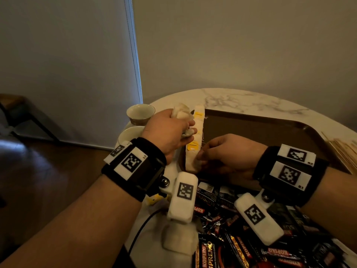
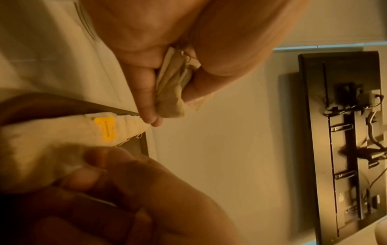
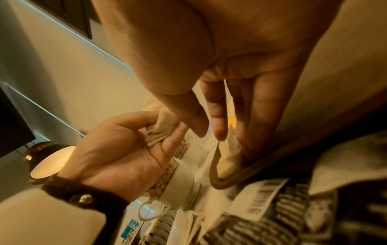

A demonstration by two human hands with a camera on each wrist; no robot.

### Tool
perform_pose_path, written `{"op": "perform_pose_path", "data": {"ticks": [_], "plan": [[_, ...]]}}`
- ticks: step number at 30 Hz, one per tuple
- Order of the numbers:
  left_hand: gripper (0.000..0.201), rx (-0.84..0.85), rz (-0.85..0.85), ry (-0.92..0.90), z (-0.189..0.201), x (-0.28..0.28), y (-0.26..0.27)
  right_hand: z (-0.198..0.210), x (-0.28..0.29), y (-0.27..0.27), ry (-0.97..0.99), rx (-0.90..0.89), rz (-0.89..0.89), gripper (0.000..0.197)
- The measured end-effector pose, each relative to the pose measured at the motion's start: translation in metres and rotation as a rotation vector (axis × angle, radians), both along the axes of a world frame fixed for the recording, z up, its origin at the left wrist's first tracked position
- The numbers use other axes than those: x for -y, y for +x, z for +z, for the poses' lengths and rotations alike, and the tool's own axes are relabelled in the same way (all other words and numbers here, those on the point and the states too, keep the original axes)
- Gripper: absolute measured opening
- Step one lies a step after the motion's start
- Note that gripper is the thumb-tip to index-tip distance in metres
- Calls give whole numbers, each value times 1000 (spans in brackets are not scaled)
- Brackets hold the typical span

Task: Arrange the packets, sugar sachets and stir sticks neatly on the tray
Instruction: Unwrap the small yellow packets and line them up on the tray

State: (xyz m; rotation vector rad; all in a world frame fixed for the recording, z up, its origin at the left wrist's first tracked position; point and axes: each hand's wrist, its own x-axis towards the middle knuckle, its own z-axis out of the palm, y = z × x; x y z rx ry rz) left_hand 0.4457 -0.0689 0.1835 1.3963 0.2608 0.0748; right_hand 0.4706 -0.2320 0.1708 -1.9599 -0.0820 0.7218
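A dark brown tray (image 1: 270, 136) lies on the marble table (image 1: 241, 99). A row of white tea bags with yellow tags (image 1: 197, 136) stands along the tray's left edge. My left hand (image 1: 185, 128) grips a crumpled bunch of tea bags (image 1: 181, 111) just left of the row; the left wrist view shows this bunch (image 2: 173, 92) wedged between fingers and palm. My right hand (image 1: 201, 157) is at the row's near end, its fairly straight fingers (image 3: 257, 116) resting against the last bags (image 3: 228, 157) in the tray's corner. Black coffee packets (image 1: 231, 238) are piled in front of the tray.
Two white cups (image 1: 140, 113) (image 1: 129, 134) stand left of the tray, close to my left hand. A bundle of wooden stir sticks (image 1: 345, 149) lies past the tray's right rim. A black cable (image 1: 143, 227) runs off the table's near left edge.
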Motion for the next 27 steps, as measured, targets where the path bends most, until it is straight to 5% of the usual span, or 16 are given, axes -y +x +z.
{"op": "perform_pose_path", "data": {"ticks": [10,27], "plan": [[23,-21,9,170,-15,-2,-13,-3,0,-14,150,-117,-181,12],[15,-10,39,498,-13,0,-5,4,7,-22,243,-112,-205,13]]}}
